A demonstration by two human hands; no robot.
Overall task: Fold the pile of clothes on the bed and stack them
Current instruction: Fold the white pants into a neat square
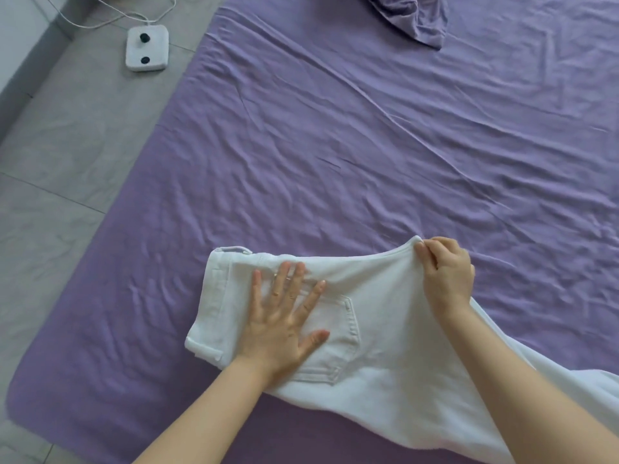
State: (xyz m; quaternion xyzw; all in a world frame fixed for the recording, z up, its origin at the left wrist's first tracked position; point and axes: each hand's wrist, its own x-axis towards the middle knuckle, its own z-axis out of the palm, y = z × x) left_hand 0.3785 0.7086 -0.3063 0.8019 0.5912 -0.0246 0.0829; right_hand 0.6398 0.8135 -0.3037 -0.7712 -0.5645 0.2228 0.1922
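White jeans (385, 329) lie folded lengthwise near the front edge of the bed, waistband to the left, legs running off the lower right of the view. My left hand (284, 316) presses flat on the seat beside the back pocket, fingers spread. My right hand (447, 272) pinches the far edge of the jeans at the crotch point and lifts it slightly. A purple garment (415, 18) lies crumpled at the far top of the bed.
The bed is covered by a wrinkled purple sheet (335, 145). Its left edge borders a grey tiled floor (67, 145), where a white power strip (147, 48) with two black plugs and white cords lies.
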